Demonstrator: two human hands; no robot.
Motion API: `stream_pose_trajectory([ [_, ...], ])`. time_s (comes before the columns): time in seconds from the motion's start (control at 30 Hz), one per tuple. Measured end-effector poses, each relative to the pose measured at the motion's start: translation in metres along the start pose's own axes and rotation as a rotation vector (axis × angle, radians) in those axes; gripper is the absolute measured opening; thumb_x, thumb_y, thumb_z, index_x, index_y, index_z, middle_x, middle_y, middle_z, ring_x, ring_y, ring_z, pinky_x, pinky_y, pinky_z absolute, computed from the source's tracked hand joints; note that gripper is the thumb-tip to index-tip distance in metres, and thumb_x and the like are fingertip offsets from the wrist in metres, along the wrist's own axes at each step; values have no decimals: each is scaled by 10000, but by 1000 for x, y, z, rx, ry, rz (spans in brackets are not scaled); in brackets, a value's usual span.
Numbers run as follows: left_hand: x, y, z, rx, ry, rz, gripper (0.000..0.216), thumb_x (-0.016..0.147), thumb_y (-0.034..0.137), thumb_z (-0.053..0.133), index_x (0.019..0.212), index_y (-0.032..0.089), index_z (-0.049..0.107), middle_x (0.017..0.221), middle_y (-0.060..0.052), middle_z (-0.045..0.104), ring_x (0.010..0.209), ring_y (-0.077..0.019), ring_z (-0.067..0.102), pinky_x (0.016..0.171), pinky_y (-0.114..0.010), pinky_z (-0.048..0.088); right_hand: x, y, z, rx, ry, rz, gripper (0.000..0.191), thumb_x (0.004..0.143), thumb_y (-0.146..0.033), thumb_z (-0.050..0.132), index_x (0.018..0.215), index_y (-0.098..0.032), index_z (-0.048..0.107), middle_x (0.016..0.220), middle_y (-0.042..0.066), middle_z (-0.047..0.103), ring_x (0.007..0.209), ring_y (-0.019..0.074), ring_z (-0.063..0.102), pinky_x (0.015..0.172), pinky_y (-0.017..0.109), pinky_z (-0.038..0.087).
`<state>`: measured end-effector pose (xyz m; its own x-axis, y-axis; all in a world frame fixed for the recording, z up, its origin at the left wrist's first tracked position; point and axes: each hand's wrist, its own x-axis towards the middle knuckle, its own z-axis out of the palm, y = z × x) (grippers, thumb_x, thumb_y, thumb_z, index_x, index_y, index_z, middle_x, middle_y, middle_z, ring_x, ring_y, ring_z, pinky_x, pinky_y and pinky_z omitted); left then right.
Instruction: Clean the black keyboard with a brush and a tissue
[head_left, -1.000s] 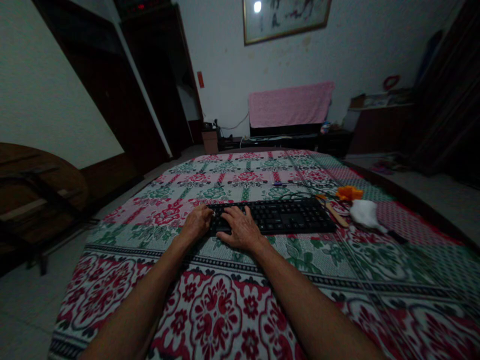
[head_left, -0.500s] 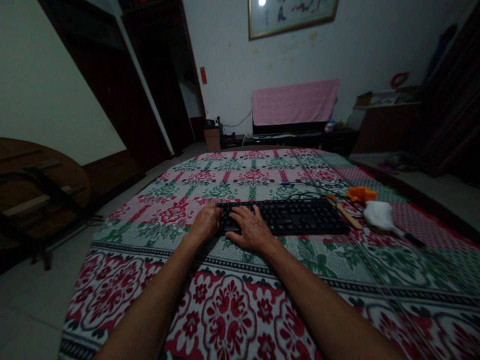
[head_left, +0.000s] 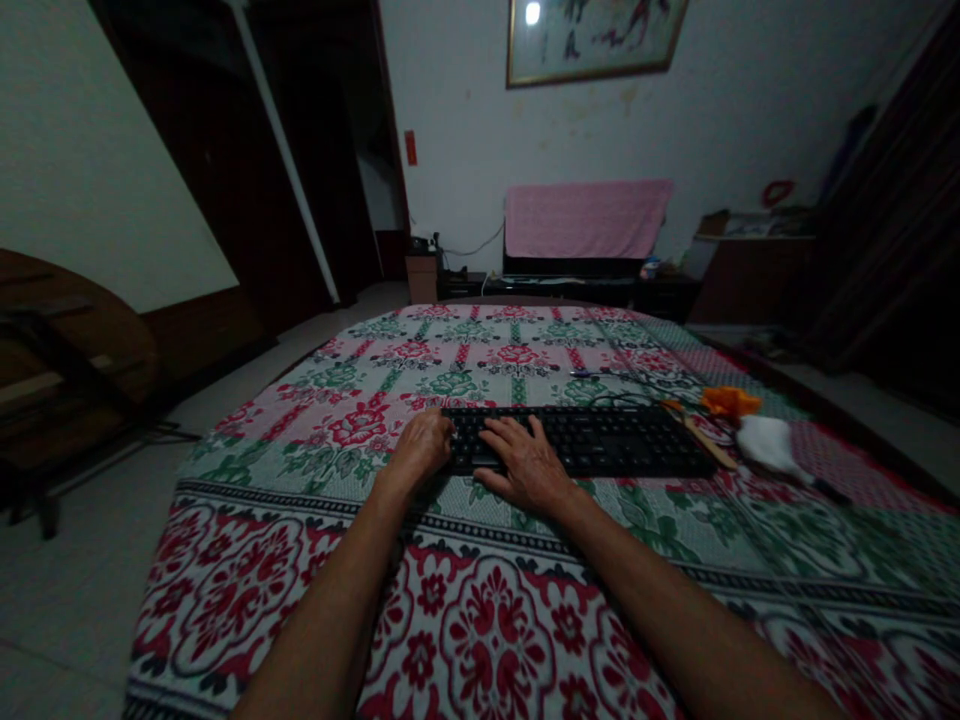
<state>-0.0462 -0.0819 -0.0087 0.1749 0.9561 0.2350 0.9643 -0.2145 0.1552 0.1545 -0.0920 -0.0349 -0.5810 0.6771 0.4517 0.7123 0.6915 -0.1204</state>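
Observation:
A black computer keyboard (head_left: 622, 440) lies flat on the patterned tablecloth in front of me. At its left end is my left hand (head_left: 426, 442), fingers curled in and closed around the edge; its fingertips are partly hidden. My right hand (head_left: 525, 462) rests palm down over the left-middle keys, fingers spread, with the thumb stretched out along the near edge. Nothing is held in it. Beyond the keyboard a dark cable (head_left: 626, 400) runs to the right.
Right of the keyboard lie a wooden stick-like handle (head_left: 709, 443), an orange cloth-like bundle (head_left: 729, 401) and a white-headed tool (head_left: 766, 445) with a dark handle. A pen (head_left: 585, 374) lies farther back. The tablecloth (head_left: 495, 640) covers the large table. A folded round tabletop (head_left: 75, 330) stands at left.
The view has shifted slightly, so hands and keyboard appear a little farther right. Both hands keep nearly the same places on the keyboard.

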Motion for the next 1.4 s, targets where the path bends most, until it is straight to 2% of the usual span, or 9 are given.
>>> stream_pose_trajectory([
  [0.1,1,-8,-5,-58,18,-1,244,798,151,490,899,169,712,880,-77,666,852,-187,592,804,-285,447,0,0,0,8,9,3,522,810,-472,557,1247,-189,512,1349,107,482,1252,308,369,1053,564,172],
  [0.23,3,2,0,-147,41,82,235,820,194,517,987,168,680,946,-68,669,905,-178,600,840,-274,444,-1,1,2,26,18,7,526,798,-462,571,1245,-191,512,1344,109,484,1254,299,365,1058,556,169],
  [0.37,5,10,7,-70,31,63,218,806,183,540,978,166,674,933,-76,659,900,-187,600,826,-278,447,-1,0,2,35,16,15,525,800,-460,565,1244,-184,514,1353,120,471,1262,301,354,1057,561,161],
  [0.57,0,0,-5,-78,35,0,213,843,241,509,939,164,682,924,-79,659,902,-194,594,827,-293,436,-1,0,2,46,19,20,523,796,-453,572,1240,-184,514,1348,117,477,1252,307,364,1053,567,163],
  [0.77,-1,11,3,-78,9,152,224,861,258,484,898,172,688,838,-60,616,810,-162,572,751,-262,429,-1,1,2,70,29,14,511,782,-439,593,1216,-179,522,1340,118,486,1247,308,371,1044,575,178],
  [0.87,-1,13,6,-30,8,124,217,853,221,482,890,169,689,824,-65,599,787,-164,566,736,-266,426,-1,1,2,90,45,18,499,771,-431,610,1187,-167,533,1321,122,501,1238,303,380,1044,570,177],
  [1.03,-2,11,1,-130,39,59,191,836,235,518,911,169,681,874,-57,628,853,-167,581,789,-265,425,-1,0,-1,136,91,8,451,740,-407,641,1109,-161,560,1223,127,555,1151,277,453,1044,534,188],
  [1.2,-2,12,4,-147,13,66,197,819,223,536,947,164,674,900,-62,636,869,-169,584,797,-263,430,-1,-1,-4,160,170,-5,285,747,-336,620,979,-171,594,1071,97,586,1057,239,493,1047,480,201],
  [1.4,-2,8,4,-139,49,55,189,816,251,553,914,164,689,864,-61,628,848,-172,576,789,-267,424,-2,0,-5,156,153,-11,244,727,-322,624,925,-182,595,1009,85,587,1004,238,497,1033,485,209],
])
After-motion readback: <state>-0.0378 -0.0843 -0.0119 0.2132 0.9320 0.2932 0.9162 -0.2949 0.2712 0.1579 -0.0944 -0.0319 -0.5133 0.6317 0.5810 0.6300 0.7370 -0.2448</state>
